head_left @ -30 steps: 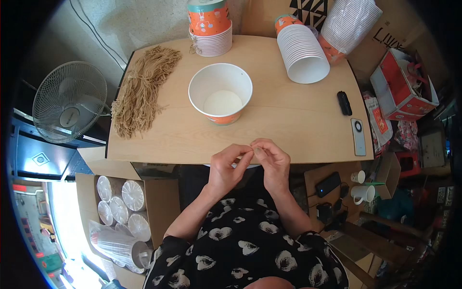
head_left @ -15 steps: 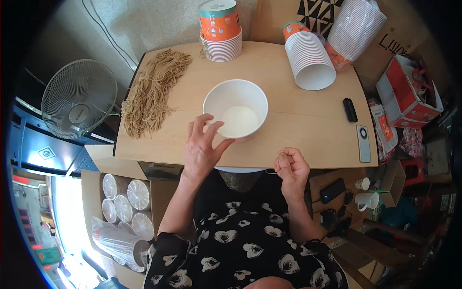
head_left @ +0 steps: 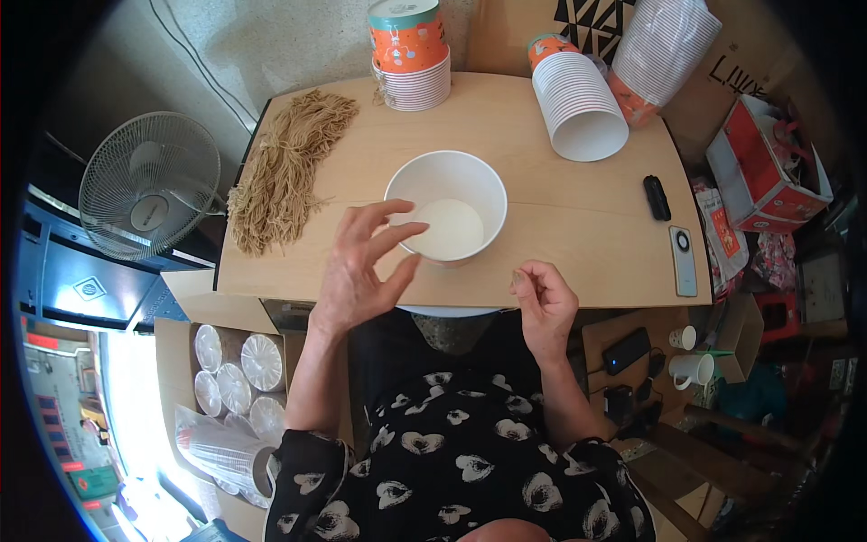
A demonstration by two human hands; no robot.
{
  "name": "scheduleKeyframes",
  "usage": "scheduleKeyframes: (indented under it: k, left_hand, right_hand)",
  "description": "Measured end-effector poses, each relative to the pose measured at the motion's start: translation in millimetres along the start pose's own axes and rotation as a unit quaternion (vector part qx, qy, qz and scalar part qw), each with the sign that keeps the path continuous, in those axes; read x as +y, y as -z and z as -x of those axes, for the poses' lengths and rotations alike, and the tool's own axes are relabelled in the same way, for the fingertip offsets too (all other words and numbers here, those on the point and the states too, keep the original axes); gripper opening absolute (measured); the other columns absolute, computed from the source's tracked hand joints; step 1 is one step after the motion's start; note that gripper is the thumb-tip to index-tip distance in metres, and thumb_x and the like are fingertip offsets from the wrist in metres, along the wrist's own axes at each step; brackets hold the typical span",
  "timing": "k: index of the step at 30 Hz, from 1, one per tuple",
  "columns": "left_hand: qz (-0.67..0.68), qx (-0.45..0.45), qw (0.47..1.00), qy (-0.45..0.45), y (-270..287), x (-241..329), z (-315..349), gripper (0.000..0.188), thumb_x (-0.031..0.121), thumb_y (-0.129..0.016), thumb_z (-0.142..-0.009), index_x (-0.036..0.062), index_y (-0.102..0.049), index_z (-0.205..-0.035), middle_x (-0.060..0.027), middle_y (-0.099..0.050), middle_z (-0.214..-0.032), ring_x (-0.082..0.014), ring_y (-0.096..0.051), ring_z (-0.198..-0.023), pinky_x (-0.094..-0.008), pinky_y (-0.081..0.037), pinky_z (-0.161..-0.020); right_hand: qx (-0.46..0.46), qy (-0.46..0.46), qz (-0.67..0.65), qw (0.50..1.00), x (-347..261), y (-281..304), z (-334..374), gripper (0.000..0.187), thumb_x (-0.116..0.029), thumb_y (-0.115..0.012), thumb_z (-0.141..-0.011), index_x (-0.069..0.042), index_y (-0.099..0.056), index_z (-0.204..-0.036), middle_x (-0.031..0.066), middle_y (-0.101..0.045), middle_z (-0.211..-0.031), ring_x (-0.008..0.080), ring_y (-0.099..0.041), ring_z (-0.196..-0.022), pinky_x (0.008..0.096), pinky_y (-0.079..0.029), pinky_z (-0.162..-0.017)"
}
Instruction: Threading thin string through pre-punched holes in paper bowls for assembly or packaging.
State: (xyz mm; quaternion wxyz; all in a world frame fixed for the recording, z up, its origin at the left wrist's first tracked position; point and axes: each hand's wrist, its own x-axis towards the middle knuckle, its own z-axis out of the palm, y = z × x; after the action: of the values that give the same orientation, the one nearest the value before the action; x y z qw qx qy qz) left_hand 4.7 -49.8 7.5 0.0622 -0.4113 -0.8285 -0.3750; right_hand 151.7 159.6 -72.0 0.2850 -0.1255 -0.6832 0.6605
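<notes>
A white-lined paper bucket (head_left: 484, 191) stands upright near the front middle of the table. Close to its left front rim is my left hand (head_left: 366, 266), fingers spread and curved, with nothing seen between them; whether a fingertip touches the rim I cannot tell. Right of the bucket, above the table's front edge, my right hand (head_left: 545, 312) has thumb and fingers pinched together. Anything inside that pinch is too small to make out. At the left of the table lies a thick bundle of tan strings (head_left: 293, 172).
Nested paper buckets (head_left: 414, 88) stand at the back, and another stack (head_left: 578, 108) lies tipped at back right. A phone (head_left: 683, 260) and a black case (head_left: 657, 198) lie along the right edge. A fan (head_left: 149, 185) and a carton (head_left: 185, 289) of wrapped stacks are left.
My left hand has moved left, its fingers still spread. My right hand has risen slightly, still pinched. The view has shifted a little; the bucket stays in place on the table.
</notes>
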Motion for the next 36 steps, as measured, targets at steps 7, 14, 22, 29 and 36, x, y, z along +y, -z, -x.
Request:
scheduleKeyframes:
  k: [7,14,22,29,36]
  left_hand:
    - [-0.044,-0.015,0.996,-0.077,-40.3,0.1,0.3,0.013,0.008,-0.077,-0.08,0.009,-0.072,-0.092,-0.0055,-0.072,-0.088,-0.0255,-0.066,-0.099,-0.0411,-0.045,-0.091]
    - [0.042,-0.016,0.998,-0.035,-33.4,3.4,0.1,0.01,0.005,-0.074,-0.082,0.0064,-0.072,-0.091,-0.0061,-0.071,-0.087,-0.0251,-0.066,-0.09,-0.0383,-0.045,-0.087]
    - [0.058,-0.034,0.997,-0.03,-30.3,4.0,1.4,0.009,0.005,-0.074,-0.082,0.0062,-0.072,-0.091,-0.0059,-0.071,-0.086,-0.0252,-0.065,-0.088,-0.0381,-0.044,-0.085]
    - [0.058,-0.035,0.997,-0.029,-31.4,0.7,3.8,0.009,0.006,-0.074,-0.082,0.0061,-0.072,-0.091,-0.0069,-0.07,-0.086,-0.0261,-0.065,-0.087,-0.0389,-0.044,-0.084]
    - [0.056,-0.033,0.997,-0.028,-30.3,0.4,5.9,0.009,0.006,-0.074,-0.082,0.006,-0.072,-0.091,-0.0072,-0.07,-0.086,-0.0265,-0.065,-0.087,-0.0389,-0.044,-0.084]
  right_hand:
    - [-0.102,-0.086,-0.077,0.988,-15.7,-14.0,0.4,0.012,-0.009,-0.061,-0.102,0.003,-0.061,-0.1,-0.0017,-0.061,-0.077,0.0031,-0.055,-0.068,0.0189,-0.045,-0.064]
    - [-0.164,-0.158,-0.147,0.962,-14.3,-28.5,-7.2,0.02,-0.018,-0.061,-0.103,0.001,-0.062,-0.098,-0.002,-0.058,-0.071,0.0041,-0.053,-0.064,0.0201,-0.041,-0.058]
    - [-0.193,-0.243,-0.255,0.916,-5.8,-33.7,-13.3,0.022,-0.022,-0.065,-0.101,-0.001,-0.067,-0.099,-0.0025,-0.055,-0.066,0.0022,-0.043,-0.054,0.0188,-0.029,-0.046]
    - [-0.191,-0.262,-0.279,0.904,-0.5,-35.5,-15.0,0.019,-0.02,-0.066,-0.1,-0.001,-0.066,-0.098,-0.0025,-0.052,-0.064,0.0021,-0.037,-0.05,0.0191,-0.025,-0.044]
    - [-0.184,-0.28,-0.282,0.899,2.4,-37.3,-14.9,0.017,-0.017,-0.066,-0.099,0.0,-0.067,-0.097,-0.0029,-0.051,-0.063,0.0021,-0.035,-0.048,0.0196,-0.023,-0.043]
